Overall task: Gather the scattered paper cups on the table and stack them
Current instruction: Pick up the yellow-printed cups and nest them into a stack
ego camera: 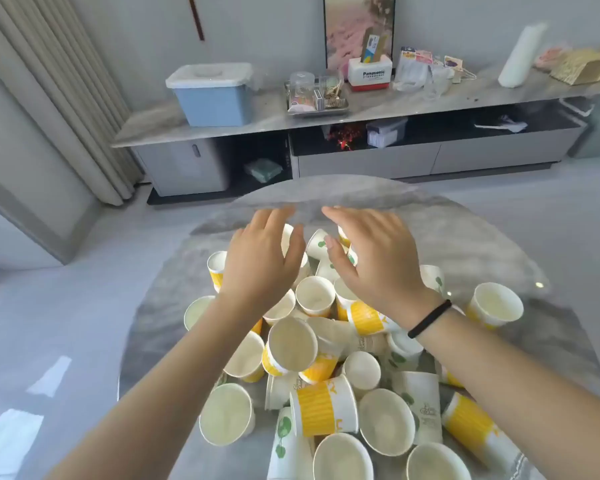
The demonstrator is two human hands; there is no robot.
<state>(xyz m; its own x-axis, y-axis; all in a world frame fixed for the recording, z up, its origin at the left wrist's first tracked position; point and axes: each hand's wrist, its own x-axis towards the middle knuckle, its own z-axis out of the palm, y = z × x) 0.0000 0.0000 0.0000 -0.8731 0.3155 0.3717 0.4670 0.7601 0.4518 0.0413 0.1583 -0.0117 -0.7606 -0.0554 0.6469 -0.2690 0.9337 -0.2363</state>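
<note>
Hovering left hand point(262, 258), right hand point(374, 261), spread above heaped paper cups point(312, 358)

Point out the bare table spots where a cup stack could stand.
Bare marble table lies at the far rim beyond both hands, and along the left edge beside the paper cups. The middle and near right are crowded with tumbled cups.

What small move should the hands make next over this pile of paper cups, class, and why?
Probably lower the right hand onto the upright cup just below it and pick it up to start a stack. Both hands, the left hand too, hover open and empty, and no stack shows yet.
</note>
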